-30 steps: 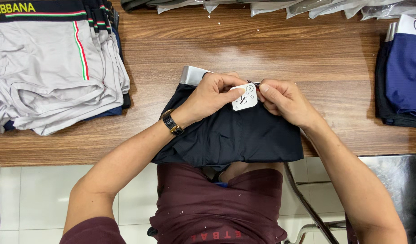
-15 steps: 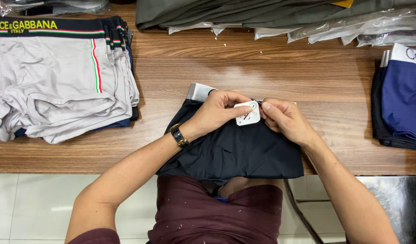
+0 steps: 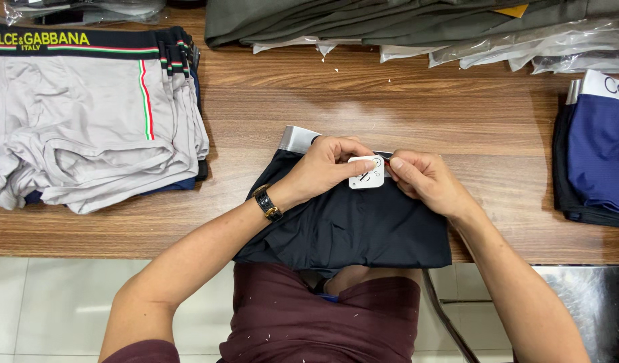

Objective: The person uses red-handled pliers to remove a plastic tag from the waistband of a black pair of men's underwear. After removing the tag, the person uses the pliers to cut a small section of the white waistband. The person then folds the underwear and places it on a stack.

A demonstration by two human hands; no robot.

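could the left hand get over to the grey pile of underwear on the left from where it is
Probably yes. The left hand rests on the black garment, pinching the small white tag, and only bare wooden table lies between it and the grey pile.

Folded shorts (image 3: 350, 225) lie on the table (image 3: 471, 128) at its near edge, hanging slightly over. A tag (image 3: 366, 172) sits on their far edge, left hand (image 3: 326, 168) just left of it, right hand (image 3: 427, 181) just right, both touching. Well left of the shorts: a stack of briefs (image 3: 88, 128). Well right: another stack (image 3: 595, 148). Behind them, bagged garments (image 3: 457, 30) along the far edge.
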